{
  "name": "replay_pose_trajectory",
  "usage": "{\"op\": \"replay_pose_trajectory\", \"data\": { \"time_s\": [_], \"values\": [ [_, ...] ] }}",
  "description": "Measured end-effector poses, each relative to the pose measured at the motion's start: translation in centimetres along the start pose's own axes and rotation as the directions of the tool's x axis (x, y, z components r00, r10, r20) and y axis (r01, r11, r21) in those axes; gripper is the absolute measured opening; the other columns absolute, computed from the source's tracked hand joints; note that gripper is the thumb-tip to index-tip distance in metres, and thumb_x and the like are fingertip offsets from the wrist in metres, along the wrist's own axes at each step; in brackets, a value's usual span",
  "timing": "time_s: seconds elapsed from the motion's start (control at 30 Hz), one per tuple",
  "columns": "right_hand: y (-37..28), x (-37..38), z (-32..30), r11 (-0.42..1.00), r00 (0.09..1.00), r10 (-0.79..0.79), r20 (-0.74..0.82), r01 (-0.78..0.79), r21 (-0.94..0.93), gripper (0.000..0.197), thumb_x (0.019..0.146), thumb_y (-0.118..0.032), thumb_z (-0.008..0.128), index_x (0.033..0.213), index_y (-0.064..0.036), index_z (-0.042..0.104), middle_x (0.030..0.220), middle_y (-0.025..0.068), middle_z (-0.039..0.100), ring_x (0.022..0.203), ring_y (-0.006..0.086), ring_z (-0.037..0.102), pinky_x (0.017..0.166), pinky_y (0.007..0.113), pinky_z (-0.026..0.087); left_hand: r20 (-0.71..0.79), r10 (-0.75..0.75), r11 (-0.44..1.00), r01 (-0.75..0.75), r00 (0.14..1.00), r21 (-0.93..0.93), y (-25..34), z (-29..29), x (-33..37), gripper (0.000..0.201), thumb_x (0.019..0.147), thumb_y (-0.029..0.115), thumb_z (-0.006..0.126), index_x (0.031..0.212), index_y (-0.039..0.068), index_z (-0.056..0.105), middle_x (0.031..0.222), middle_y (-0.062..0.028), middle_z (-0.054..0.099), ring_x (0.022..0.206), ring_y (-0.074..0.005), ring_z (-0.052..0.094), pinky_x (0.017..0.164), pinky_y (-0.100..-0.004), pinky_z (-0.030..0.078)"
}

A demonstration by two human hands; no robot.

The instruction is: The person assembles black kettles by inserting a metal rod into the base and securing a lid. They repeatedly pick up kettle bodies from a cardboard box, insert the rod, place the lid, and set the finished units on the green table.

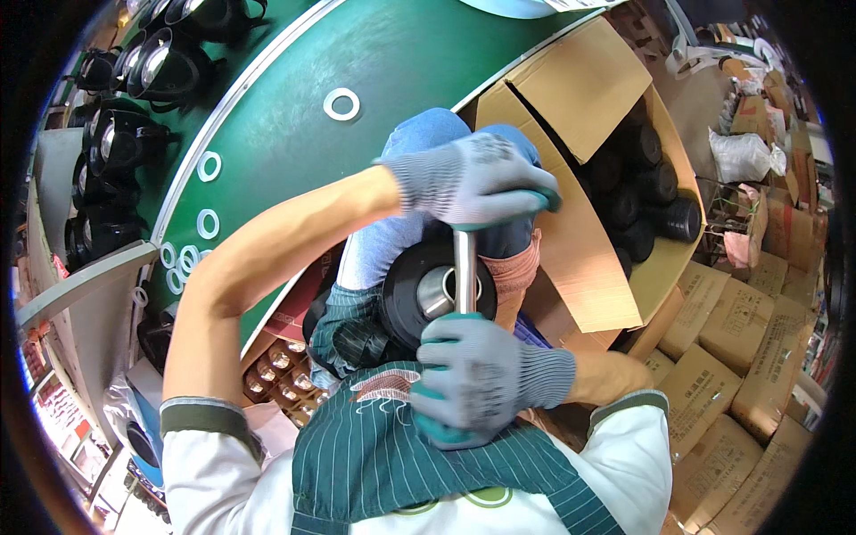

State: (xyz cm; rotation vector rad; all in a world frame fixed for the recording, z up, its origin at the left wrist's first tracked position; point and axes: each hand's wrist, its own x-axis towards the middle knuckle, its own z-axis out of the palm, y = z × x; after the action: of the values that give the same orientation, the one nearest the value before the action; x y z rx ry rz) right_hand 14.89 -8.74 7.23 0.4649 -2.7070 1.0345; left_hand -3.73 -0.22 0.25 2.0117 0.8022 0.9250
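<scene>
Your left hand [495, 183] is wrapped over the far end and your right hand [473, 379] round the near end of the metal bar [465, 267], above a black round piece [403, 290]; judged stiff, weighty, slick, best gripped at both ends.

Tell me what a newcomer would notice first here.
The eye goes first to the gloved left hand and right hand at opposite ends of a shiny metal rod, mid-picture. Next come pale rings scattered on the green table at upper left, and an open cardboard box of black round pieces at right.
</scene>
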Motion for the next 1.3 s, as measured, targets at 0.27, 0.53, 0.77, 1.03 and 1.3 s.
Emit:
{"op": "replay_pose_trajectory", "data": {
  "time_s": [0.27,0.53,0.77,1.03,1.3],
  "values": [
    [0.7,3.9,0.0,0.999,0.987,-0.052,-0.149,0.053,0.008,0.039,0.079,-0.044,0.074,0.083,-0.0061,0.068,0.070,0.0022,0.053,0.071,0.0204,0.061,0.076,0.042,0.058,-0.068,0.034,0.999,-0.032,0.997,0.032,-0.3,0.1,-0.3,0.036,0.103,0.036,0.049,0.105,0.009,0.073,0.083,-0.0156,0.069,0.082,-0.0336,0.067,0.079,-0.0447,0.053],
    [-0.9,-4.4,4.0,0.637,0.578,0.715,-0.392,-0.771,0.024,0.119,0.062,-0.061,0.091,0.156,-0.0057,0.043,0.158,0.0266,0.038,0.146,0.0453,0.040,0.116,0.054,0.039,-0.665,-0.732,0.664,0.375,0.150,-0.647,-1.2,-4.3,-20.0,0.052,0.108,0.048,0.045,0.096,0.003,0.068,0.076,-0.0027,0.060,0.061,-0.0115,0.055,0.052,-0.0288,0.042],
    [0.6,-3.3,1.8,0.765,0.678,0.592,-0.437,-0.643,0.040,0.075,0.068,-0.049,0.092,0.131,-0.0143,0.072,0.148,0.0232,0.055,0.139,0.0488,0.048,0.115,0.056,0.040,-0.958,-0.286,0.290,0.955,0.035,-0.052,-1.7,0.2,-34.5,0.047,0.098,0.042,0.064,0.119,0.000,0.069,0.094,-0.0217,0.075,0.085,-0.0426,0.071,0.076,-0.0490,0.054],
    [5.3,-1.0,-6.5,0.718,0.173,0.696,-0.697,-0.207,0.665,0.065,0.096,-0.042,0.074,0.138,0.0061,0.060,0.137,0.0144,0.064,0.126,0.0232,0.061,0.108,0.036,0.049,-0.872,-0.108,0.361,0.836,0.478,0.414,5.7,-0.4,-27.1,0.087,0.078,0.043,0.083,0.148,0.005,0.049,0.153,-0.0338,0.041,0.138,-0.0519,0.046,0.113,-0.0598,0.038],
    [23.7,6.8,-4.9,0.000,0.410,0.910,-0.055,0.133,0.991,0.068,0.094,-0.075,0.054,0.139,-0.0236,0.059,0.139,0.0067,0.063,0.115,0.0230,0.067,0.080,0.038,0.063,-0.712,0.044,0.740,0.456,0.701,0.494,3.0,-8.6,-15.4,0.063,0.072,0.036,0.091,0.123,0.012,0.063,0.148,-0.0337,0.048,0.135,-0.0495,0.051,0.110,-0.0501,0.046]
  ]
}}
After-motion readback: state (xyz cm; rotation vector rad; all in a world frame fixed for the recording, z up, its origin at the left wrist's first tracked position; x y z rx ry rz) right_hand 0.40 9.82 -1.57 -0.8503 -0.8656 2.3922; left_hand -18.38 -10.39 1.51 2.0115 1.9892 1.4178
